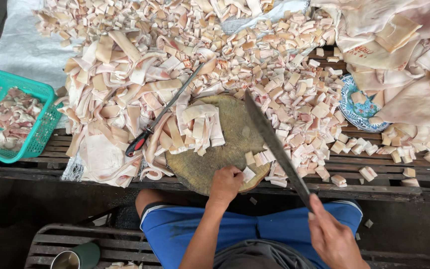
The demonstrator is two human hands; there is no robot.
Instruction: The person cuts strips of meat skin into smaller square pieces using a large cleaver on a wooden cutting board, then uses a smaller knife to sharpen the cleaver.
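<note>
My left hand (225, 183) rests at the near edge of a round wooden chopping block (235, 134), fingers pinching a small pale square of pork skin (248, 174). My right hand (332, 238) grips the handle of a long dark cleaver (274, 147), whose blade slants up across the block's right side, raised above it. A bundle of pork skin strips (197, 127) lies on the block's left half. Cut squares (294, 89) are heaped to the right of the block.
A sharpening steel with a red and black handle (162, 113) lies on uncut strips at the left. A teal basket (13, 119) of scraps sits far left. A blue patterned plate (357, 107) and large skin sheets (404, 60) lie at the right. A metal cup (70, 259) stands below.
</note>
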